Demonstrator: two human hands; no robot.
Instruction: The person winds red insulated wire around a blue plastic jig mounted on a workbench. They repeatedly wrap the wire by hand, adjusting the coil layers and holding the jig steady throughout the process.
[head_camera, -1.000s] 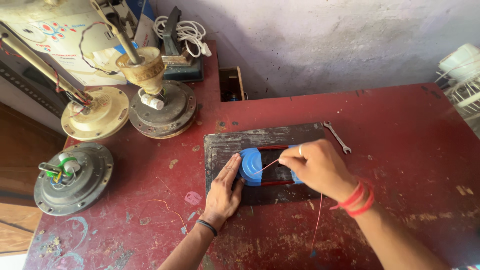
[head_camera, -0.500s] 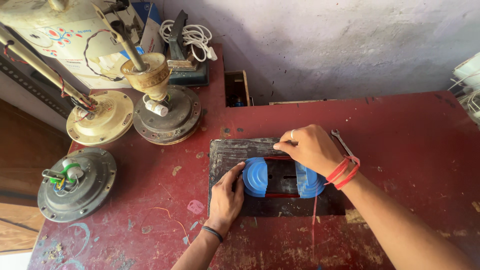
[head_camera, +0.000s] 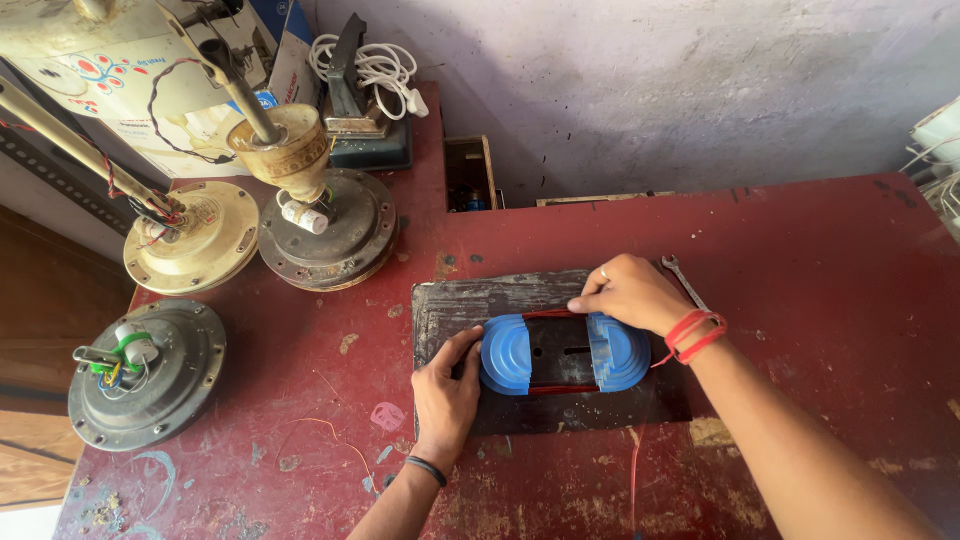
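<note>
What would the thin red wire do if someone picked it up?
The red wire would probably flop and bend easily: it is very thin and trails loosely off the table edge. It likely weighs little. Where it stretches between the blue end pieces, it looks taut, so it may resist pulling.

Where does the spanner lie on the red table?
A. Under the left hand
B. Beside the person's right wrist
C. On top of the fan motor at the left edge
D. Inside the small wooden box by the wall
B: the spanner lies flat on the table, just behind the right hand and its wrist.
</note>
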